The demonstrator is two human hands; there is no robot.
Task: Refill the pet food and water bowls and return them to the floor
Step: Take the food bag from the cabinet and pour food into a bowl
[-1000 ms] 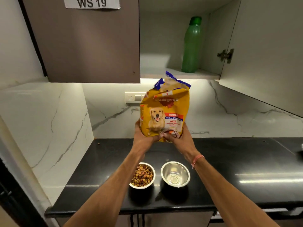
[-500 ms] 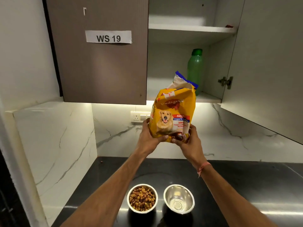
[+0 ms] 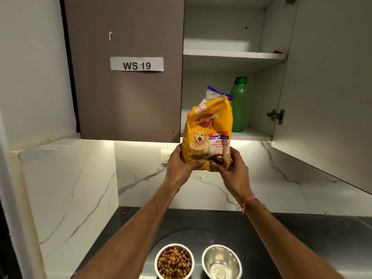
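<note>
Both hands, left (image 3: 182, 164) and right (image 3: 231, 168), clasp the bag's (image 3: 209, 135) base; soft, probably part-full, so support it underneath.

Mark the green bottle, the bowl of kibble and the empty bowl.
green bottle (image 3: 239, 109), head view, middle of its body
bowl of kibble (image 3: 174, 261), head view, on the kibble
empty bowl (image 3: 221, 262), head view, inner wall

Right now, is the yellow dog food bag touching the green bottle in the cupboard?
Cannot tell. In the head view the dog food bag, held up by both hands, overlaps the green bottle on the shelf, hiding any gap or contact.
</note>
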